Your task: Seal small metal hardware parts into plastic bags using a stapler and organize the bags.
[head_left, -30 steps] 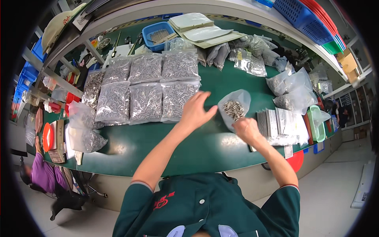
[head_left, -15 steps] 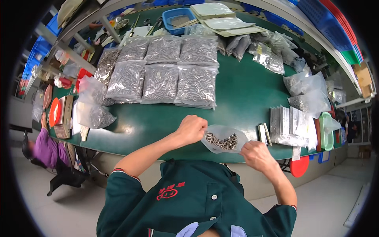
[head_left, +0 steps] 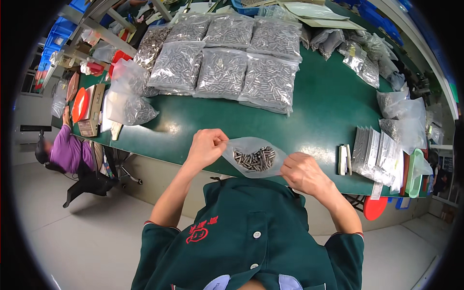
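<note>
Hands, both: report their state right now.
Left hand: closed, pinching the left edge of the open plastic bag of metal pieces.
Right hand: closed, gripping the bag's right edge.

- dark green short-sleeved shirt (head_left: pixel 285 212)
- red embroidered emblem (head_left: pixel 197 235) on the left chest
- white round buttons (head_left: pixel 256 234)
- pale blue collar (head_left: pixel 217 282)
- red-and-white sleeve trim (head_left: pixel 356 234)

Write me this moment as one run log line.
left hand: holds bag, left edge | right hand: holds bag, right edge | bag: open, metal pieces inside | beyond: filled bags on table
</note>
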`<state>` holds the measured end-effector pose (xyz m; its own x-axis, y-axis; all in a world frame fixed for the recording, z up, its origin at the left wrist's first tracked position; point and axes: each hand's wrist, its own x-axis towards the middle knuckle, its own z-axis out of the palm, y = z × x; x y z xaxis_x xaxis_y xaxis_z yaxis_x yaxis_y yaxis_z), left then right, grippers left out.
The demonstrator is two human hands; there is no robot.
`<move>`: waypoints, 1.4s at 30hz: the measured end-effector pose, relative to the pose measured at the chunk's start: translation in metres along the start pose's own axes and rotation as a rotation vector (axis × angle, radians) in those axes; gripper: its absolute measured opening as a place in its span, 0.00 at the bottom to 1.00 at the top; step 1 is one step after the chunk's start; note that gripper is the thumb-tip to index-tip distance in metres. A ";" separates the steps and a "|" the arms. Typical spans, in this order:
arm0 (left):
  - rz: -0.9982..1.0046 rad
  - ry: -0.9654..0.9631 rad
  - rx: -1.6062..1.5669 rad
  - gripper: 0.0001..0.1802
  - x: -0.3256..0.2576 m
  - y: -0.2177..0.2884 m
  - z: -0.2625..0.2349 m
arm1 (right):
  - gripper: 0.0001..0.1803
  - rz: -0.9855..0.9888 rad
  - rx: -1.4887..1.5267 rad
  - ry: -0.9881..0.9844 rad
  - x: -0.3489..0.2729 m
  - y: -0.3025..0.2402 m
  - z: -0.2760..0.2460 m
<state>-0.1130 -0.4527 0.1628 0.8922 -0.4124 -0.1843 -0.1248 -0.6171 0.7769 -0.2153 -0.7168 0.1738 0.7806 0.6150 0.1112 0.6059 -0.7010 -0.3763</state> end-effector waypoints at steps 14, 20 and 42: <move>0.252 -0.203 -0.320 0.34 -0.015 -0.037 0.010 | 0.34 0.421 0.463 0.502 -0.019 -0.006 0.038; 0.247 -0.190 -0.358 0.31 -0.016 -0.041 0.024 | 0.30 0.294 0.401 0.493 -0.008 0.002 0.053; 0.876 0.063 0.358 0.25 -0.014 -0.024 0.002 | 0.14 0.270 0.351 0.646 -0.003 0.000 0.060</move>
<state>-0.1229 -0.4338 0.1459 0.4387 -0.7960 0.4171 -0.8773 -0.2787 0.3908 -0.2265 -0.6969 0.1187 0.8940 0.0321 0.4468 0.3822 -0.5750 -0.7234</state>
